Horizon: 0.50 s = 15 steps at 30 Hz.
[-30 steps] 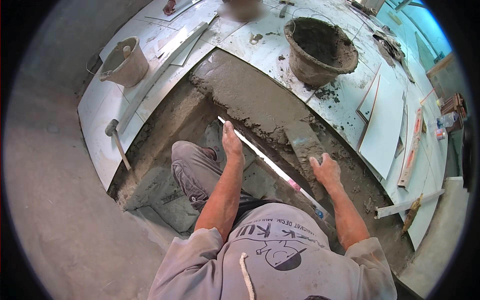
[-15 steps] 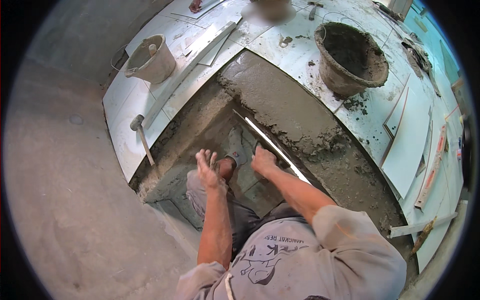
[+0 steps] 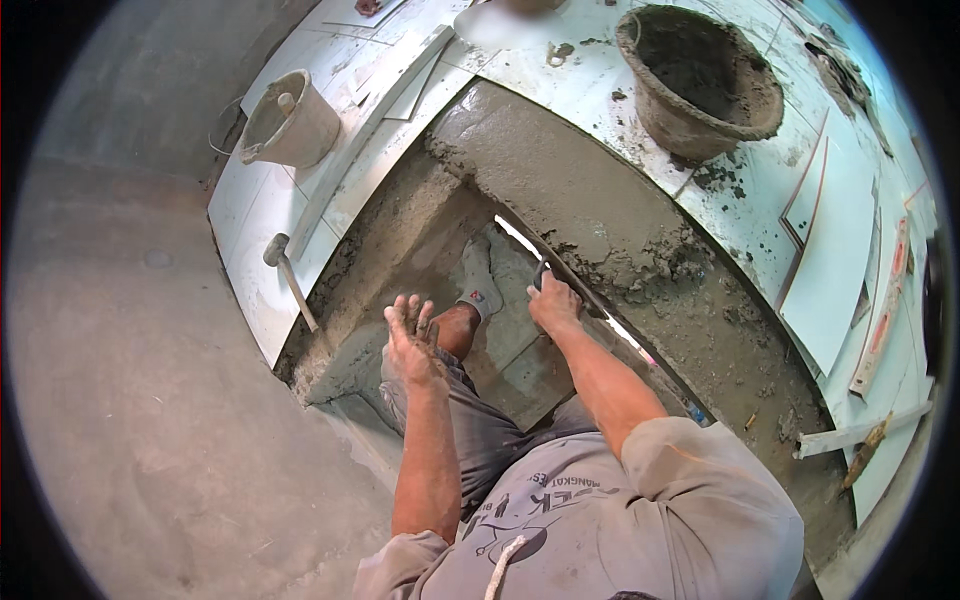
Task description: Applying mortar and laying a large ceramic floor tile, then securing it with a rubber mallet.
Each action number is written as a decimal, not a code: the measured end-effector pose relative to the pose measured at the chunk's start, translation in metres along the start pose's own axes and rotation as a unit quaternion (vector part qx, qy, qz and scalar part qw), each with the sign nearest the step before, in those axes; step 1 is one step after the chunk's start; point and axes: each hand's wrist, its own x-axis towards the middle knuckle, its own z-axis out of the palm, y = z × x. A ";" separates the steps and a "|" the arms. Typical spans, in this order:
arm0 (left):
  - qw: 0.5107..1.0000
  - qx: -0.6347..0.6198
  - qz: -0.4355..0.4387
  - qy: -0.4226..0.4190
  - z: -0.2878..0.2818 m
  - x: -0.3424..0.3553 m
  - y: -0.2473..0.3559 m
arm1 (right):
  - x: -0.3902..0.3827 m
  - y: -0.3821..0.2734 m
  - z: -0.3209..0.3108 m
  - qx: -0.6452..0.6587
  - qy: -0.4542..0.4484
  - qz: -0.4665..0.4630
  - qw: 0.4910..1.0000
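Observation:
My left hand (image 3: 412,342) is raised above my bent leg, fingers stretched, muddy and holding nothing. My right hand (image 3: 555,305) grips a small dark tool (image 3: 541,273), its shape mostly hidden by the hand. Beside it, a long white straightedge (image 3: 628,335) lies slanting along the edge of a band of wet grey mortar (image 3: 540,160), which is ragged along its lower side. My socked foot (image 3: 478,280) rests in the grey recess below.
White tiles (image 3: 250,230) border the recess, bearing a mallet (image 3: 278,250), a pale bucket (image 3: 300,130), a mortar-caked bucket (image 3: 690,120), a long batten (image 3: 370,120), loose cut tiles (image 3: 825,280) and a level (image 3: 880,310). A bare grey surface (image 3: 150,400) lies left.
My left hand has let go of the straightedge, dropped down-left and opened. My right hand has moved left from the mortar edge to grip the dark tool, shifting slightly up-right in the last half second.

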 end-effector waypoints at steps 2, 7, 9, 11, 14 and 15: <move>1.000 0.010 0.006 -0.021 0.013 -0.009 0.003 | -0.021 0.017 -0.006 0.018 0.012 0.006 1.000; 0.999 0.017 0.016 -0.048 0.027 -0.022 -0.006 | -0.061 0.077 -0.014 0.007 0.032 -0.022 0.999; 0.998 0.018 0.007 -0.067 0.037 -0.029 -0.014 | -0.081 0.107 -0.020 -0.048 -0.004 -0.004 0.999; 0.996 0.020 -0.003 -0.083 0.048 -0.039 -0.022 | -0.102 0.142 -0.020 -0.061 -0.006 0.015 0.998; 0.992 0.037 0.001 -0.120 0.062 -0.050 -0.029 | -0.143 0.183 -0.026 -0.077 0.013 0.036 0.996; 0.992 0.036 0.001 -0.123 0.063 -0.050 -0.029 | -0.153 0.197 -0.027 -0.086 0.027 0.031 0.995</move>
